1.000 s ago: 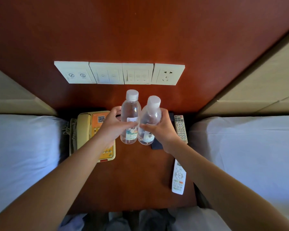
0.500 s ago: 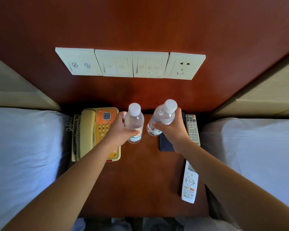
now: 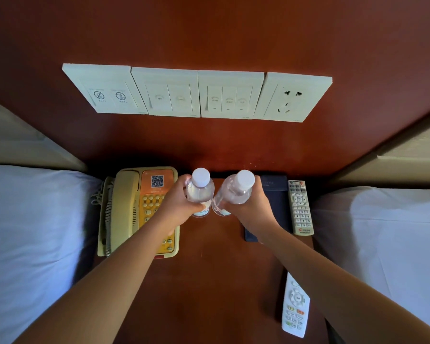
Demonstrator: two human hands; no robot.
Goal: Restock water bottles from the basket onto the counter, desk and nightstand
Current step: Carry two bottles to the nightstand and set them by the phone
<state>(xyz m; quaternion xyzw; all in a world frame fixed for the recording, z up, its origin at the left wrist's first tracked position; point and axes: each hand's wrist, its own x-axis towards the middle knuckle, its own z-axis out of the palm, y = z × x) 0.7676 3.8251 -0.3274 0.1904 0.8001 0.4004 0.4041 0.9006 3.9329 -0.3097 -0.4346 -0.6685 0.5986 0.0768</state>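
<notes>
Lowering both bottles (image 3: 199, 194) nearer the nightstand (image 3: 216, 281), hands (image 3: 179, 207) still gripping

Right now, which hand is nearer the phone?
Left. The left hand overlaps the phone's keypad edge, gripping a bottle; the right hand is beyond both bottles, over the dark folder.

Left hand (image 3: 178, 207) gripping left bottle (image 3: 199, 193), right hand (image 3: 251, 207) gripping right bottle (image 3: 233, 194)
</notes>
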